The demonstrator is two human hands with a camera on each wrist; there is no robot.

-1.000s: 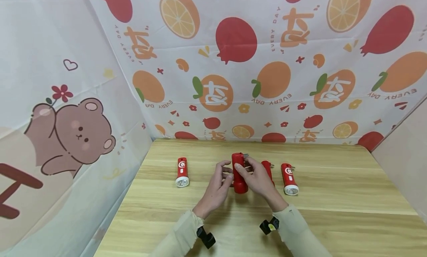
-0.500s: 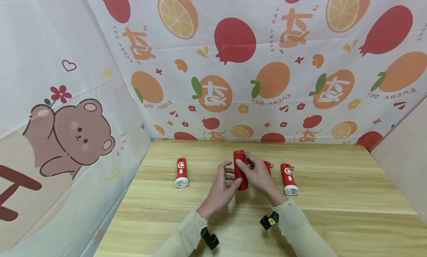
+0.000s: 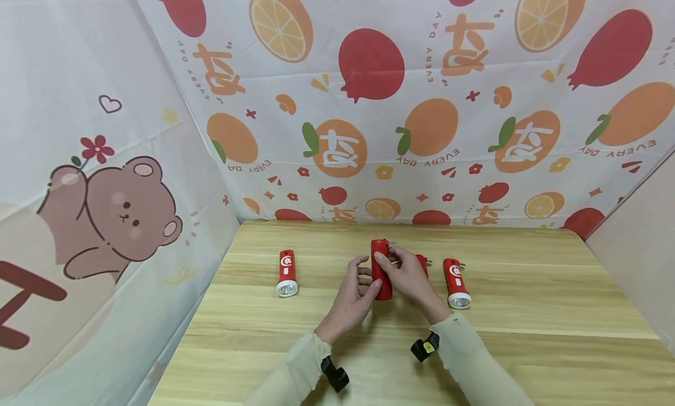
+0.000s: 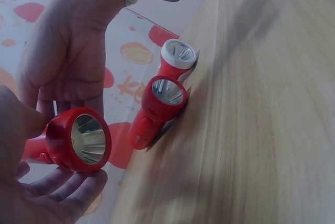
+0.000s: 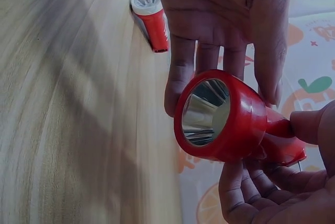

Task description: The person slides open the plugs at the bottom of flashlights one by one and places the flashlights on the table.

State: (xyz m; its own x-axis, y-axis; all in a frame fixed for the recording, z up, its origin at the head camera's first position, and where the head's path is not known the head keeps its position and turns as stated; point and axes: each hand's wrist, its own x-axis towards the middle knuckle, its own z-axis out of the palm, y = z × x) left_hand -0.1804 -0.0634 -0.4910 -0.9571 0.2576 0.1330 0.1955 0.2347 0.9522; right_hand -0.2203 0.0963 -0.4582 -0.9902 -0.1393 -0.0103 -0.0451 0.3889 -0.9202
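Note:
A red flashlight (image 3: pixel 382 270) is held between my two hands above the tabletop, its reflector end toward me and metal plug prongs out at the far end. My left hand (image 3: pixel 349 297) holds it from the left, thumb on the body near the head and fingers around the side. From the right, my right hand (image 3: pixel 413 275) grips its rear part, thumb on top. In the right wrist view the lens of the held flashlight (image 5: pixel 220 116) faces the camera and looks unlit. Behind the right hand, another red flashlight (image 3: pixel 422 264) lies partly hidden.
A red flashlight with a white head (image 3: pixel 287 272) lies on the left of the wooden table (image 3: pixel 527 312). A similar white-headed flashlight (image 3: pixel 456 283) lies at the right. A fruit-printed cloth (image 3: pixel 385 130) rises along the table's back edge.
The flashlight has shifted slightly right and away from me. My left hand has moved right along with it, its thumb now resting on the body.

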